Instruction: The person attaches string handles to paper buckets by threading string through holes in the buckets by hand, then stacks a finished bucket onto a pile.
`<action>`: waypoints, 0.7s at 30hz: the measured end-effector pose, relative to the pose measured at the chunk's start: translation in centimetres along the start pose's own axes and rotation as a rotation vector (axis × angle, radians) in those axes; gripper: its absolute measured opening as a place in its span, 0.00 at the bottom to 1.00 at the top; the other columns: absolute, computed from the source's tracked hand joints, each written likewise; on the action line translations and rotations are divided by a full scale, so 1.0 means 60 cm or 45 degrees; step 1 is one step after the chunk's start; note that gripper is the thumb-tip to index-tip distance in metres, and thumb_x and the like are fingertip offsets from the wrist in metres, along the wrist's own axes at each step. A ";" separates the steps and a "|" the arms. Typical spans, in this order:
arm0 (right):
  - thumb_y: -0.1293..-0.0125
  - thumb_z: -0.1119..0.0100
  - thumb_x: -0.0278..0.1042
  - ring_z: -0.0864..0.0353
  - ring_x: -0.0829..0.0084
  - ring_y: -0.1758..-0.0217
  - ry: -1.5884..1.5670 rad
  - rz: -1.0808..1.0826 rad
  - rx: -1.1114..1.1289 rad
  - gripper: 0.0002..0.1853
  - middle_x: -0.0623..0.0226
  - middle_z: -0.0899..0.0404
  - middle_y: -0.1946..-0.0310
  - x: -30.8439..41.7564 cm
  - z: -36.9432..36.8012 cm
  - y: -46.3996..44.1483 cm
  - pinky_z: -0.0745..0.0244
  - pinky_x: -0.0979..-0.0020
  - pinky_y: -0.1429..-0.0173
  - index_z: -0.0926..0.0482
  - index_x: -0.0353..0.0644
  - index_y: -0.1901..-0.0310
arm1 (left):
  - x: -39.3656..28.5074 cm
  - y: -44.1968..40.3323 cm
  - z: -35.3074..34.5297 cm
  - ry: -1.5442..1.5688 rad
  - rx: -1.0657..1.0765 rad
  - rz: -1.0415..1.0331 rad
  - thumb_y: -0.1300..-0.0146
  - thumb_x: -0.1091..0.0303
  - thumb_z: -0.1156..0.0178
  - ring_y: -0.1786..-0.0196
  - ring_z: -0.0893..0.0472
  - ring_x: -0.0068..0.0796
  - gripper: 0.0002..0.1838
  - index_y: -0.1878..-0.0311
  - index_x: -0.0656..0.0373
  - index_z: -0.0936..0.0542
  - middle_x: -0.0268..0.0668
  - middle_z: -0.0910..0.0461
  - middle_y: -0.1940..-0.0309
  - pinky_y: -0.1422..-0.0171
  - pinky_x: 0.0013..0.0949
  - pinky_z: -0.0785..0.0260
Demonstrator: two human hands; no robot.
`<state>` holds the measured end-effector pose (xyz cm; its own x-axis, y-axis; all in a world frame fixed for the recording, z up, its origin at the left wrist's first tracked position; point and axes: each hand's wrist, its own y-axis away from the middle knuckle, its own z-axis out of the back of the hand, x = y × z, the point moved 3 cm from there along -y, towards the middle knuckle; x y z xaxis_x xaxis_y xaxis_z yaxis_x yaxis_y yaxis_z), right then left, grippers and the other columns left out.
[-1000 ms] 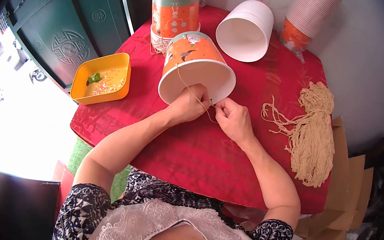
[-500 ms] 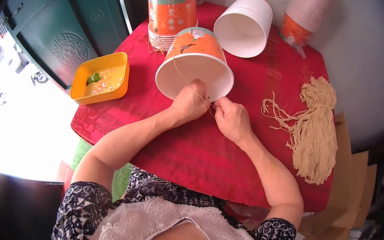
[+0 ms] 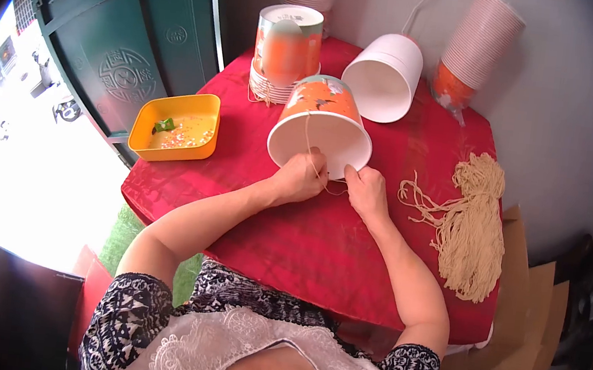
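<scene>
A paper bucket (image 3: 323, 100) with an orange printed wall and white rim lies on its side, its mouth facing me. A thin beige string (image 3: 309, 134) hangs from the top of its rim across the mouth. My left hand (image 3: 301, 177) is closed at the lower rim, fingertips curled inside the mouth, with the string running past its knuckles. Beside it, my right hand (image 3: 369, 193) pinches at the rim's lower right, and the string reaches toward its fingers. Between the hands the string sags in a small loop. The fingertips' exact hold is partly hidden.
A bundle of beige strings (image 3: 478, 228) lies at the right. The yellow tray (image 3: 172, 152) at the left holds small bits and something green. Behind stand an upside-down orange bucket (image 3: 310, 48), white buckets on their side (image 3: 406, 58) and a tall bucket stack (image 3: 481, 41). A red cloth (image 3: 289, 246) covers the table.
The view has shifted, so the table things sit lower in the picture. My right hand has moved slightly away from my left, and the string between them now shows as a wider loop.
</scene>
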<state>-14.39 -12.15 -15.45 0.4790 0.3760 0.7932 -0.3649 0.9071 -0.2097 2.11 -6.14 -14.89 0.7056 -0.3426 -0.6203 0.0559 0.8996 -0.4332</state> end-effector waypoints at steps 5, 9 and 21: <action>0.30 0.45 0.38 0.25 0.72 0.84 -0.487 -0.313 0.083 0.19 0.64 0.28 0.87 0.005 0.014 0.003 0.34 0.66 0.80 0.24 0.31 0.75 | -0.048 0.059 0.082 0.240 0.396 0.162 0.44 0.77 0.46 0.68 0.16 0.40 0.15 0.54 0.70 0.19 0.47 0.17 0.68 0.60 0.37 0.23; 0.28 0.46 0.35 0.31 0.80 0.85 -0.738 -0.292 0.108 0.15 0.72 0.31 0.86 0.008 0.022 0.006 0.40 0.73 0.82 0.24 0.35 0.72 | -0.078 0.083 0.202 0.427 0.469 0.644 0.45 0.78 0.52 0.74 0.17 0.25 0.16 0.58 0.67 0.17 0.37 0.19 0.78 0.71 0.33 0.24; 0.27 0.45 0.33 0.19 0.52 0.76 -0.087 0.501 -0.292 0.13 0.45 0.22 0.77 0.129 0.050 0.038 0.29 0.59 0.71 0.19 0.32 0.64 | -0.057 0.068 0.203 1.670 -0.119 0.520 0.34 0.39 0.38 0.34 0.25 0.35 0.41 0.29 0.60 0.33 0.41 0.26 0.35 0.29 0.45 0.33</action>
<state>-13.95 -7.74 -8.08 0.2830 0.6937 0.6623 -0.3185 0.7194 -0.6173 8.52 2.03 -6.58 -0.5197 -0.1098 -0.8473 -0.0764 0.9937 -0.0820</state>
